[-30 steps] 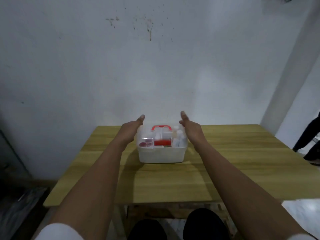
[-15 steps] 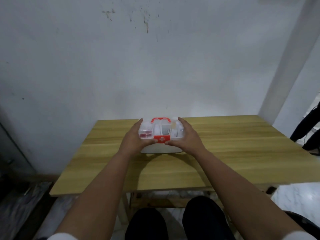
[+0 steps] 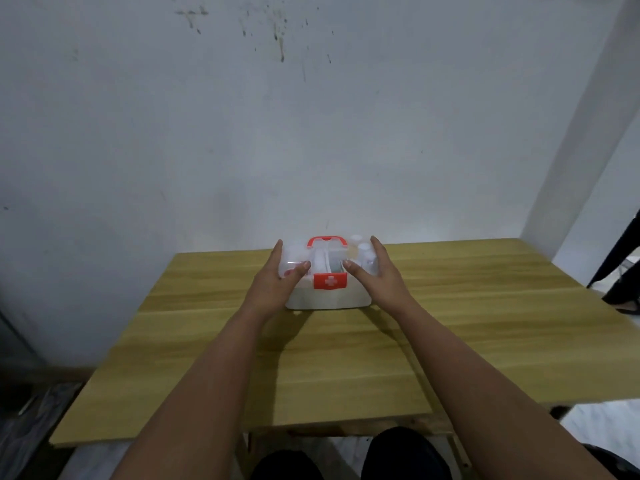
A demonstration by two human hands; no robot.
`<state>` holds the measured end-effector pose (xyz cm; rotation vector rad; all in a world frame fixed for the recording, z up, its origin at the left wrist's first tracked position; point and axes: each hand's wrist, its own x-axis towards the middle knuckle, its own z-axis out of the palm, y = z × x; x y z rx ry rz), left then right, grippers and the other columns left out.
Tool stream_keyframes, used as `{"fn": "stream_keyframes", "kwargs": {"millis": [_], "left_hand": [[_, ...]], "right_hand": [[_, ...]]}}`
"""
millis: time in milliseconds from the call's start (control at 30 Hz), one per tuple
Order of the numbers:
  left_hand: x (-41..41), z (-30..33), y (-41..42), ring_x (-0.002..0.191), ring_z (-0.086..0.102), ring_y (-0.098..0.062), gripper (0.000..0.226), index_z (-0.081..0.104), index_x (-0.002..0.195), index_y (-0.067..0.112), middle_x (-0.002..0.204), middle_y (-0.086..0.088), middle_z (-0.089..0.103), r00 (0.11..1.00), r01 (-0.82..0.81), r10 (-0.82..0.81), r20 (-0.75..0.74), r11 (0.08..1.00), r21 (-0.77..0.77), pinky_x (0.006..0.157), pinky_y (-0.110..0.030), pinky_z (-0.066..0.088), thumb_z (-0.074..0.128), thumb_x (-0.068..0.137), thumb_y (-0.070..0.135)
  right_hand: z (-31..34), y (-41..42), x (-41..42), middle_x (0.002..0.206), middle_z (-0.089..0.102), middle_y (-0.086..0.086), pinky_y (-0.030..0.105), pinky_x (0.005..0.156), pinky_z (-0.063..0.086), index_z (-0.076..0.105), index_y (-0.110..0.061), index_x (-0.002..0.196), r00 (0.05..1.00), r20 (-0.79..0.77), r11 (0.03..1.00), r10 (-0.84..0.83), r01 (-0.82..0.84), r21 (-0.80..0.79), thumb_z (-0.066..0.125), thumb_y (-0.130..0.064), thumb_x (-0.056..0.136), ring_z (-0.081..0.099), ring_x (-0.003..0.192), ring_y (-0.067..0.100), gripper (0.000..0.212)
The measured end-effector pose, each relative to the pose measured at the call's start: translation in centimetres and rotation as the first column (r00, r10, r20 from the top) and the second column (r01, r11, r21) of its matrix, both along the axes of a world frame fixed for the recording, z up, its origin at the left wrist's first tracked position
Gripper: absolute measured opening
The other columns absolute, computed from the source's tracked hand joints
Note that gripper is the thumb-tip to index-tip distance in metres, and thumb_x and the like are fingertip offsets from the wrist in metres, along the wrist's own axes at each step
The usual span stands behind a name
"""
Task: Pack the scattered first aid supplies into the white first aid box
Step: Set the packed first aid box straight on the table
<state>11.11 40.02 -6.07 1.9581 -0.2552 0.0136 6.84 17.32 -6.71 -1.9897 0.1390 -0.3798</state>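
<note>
Box: I see the white first aid box point(image 3: 327, 299) standing upright on the desk point(image 3: 450, 323), toward the far edge near the wall point(image 3: 311, 133), roughly centred left to right.
Lid: a clear lid point(image 3: 325, 259) sits on top, with a red handle point(image 3: 327, 241) at the back and a red latch point(image 3: 330, 280) bearing a white cross on the near face.
Contents: through the lid I make out white bottles on the right side and something reddish at the left; I cannot tell more than that.
Left hand: my left hand point(image 3: 277, 282) lies against the box's left end, fingers along the lid's side, thumb laid across the lid's near top edge.
Right hand: my right hand point(image 3: 379, 275) mirrors it on the right end, thumb resting on the lid beside the latch.
Grip: both hands are spread and cupped around the lid, not closed into fists; the box sits between the two palms, touching both.
Box relative to grip: the latch shows in the gap between the two thumbs; the white base shows below the hands, resting on the desk.
</note>
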Motion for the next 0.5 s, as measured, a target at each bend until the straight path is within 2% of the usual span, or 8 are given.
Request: {"fn": "stream_keyframes", "kwargs": {"millis": [67,267,500], "left_hand": [[1.3,0.1,-0.7,0.141,0.047,-0.026,0.09,0.016,0.167,0.029,0.165,-0.002,0.037,1.0,-0.002,0.002,0.0,1.0,0.0,0.095,-0.033,0.048,0.065,0.095,0.053],[5.6,0.0,-2.7,0.141,0.049,-0.026,0.092,0.019,0.166,0.032,0.165,-0.002,0.037,1.0,-0.004,0.004,-0.002,1.0,0.012,0.108,-0.042,0.049,0.065,0.092,0.059],[8.4,-0.6,-4.1,0.136,0.053,-0.03,0.088,0.019,0.166,0.036,0.164,-0.005,0.038,1.0,-0.012,0.012,-0.005,1.0,-0.011,0.104,-0.05,0.053,0.065,0.094,0.057]], "right_hand": [[0.0,-0.7,1.2,0.169,0.026,-0.002,0.039,0.119,0.03,0.019,-0.028,0.164,1.0,0.009,1.0,-0.008,0.008,0.021,0.073,-0.057,0.087,0.026,0.154,0.021,0.098],[-0.1,-2.4,5.4,0.169,0.026,-0.002,0.033,0.117,0.028,0.021,-0.025,0.164,0.999,0.027,0.998,-0.036,0.034,0.045,0.074,-0.053,0.088,0.026,0.154,0.019,0.097],[-0.7,-3.5,8.3,0.169,0.026,-0.001,0.044,0.115,0.037,0.02,-0.032,0.163,0.998,0.017,0.996,-0.052,0.051,0.067,0.072,-0.057,0.087,0.029,0.152,0.024,0.096]]}}
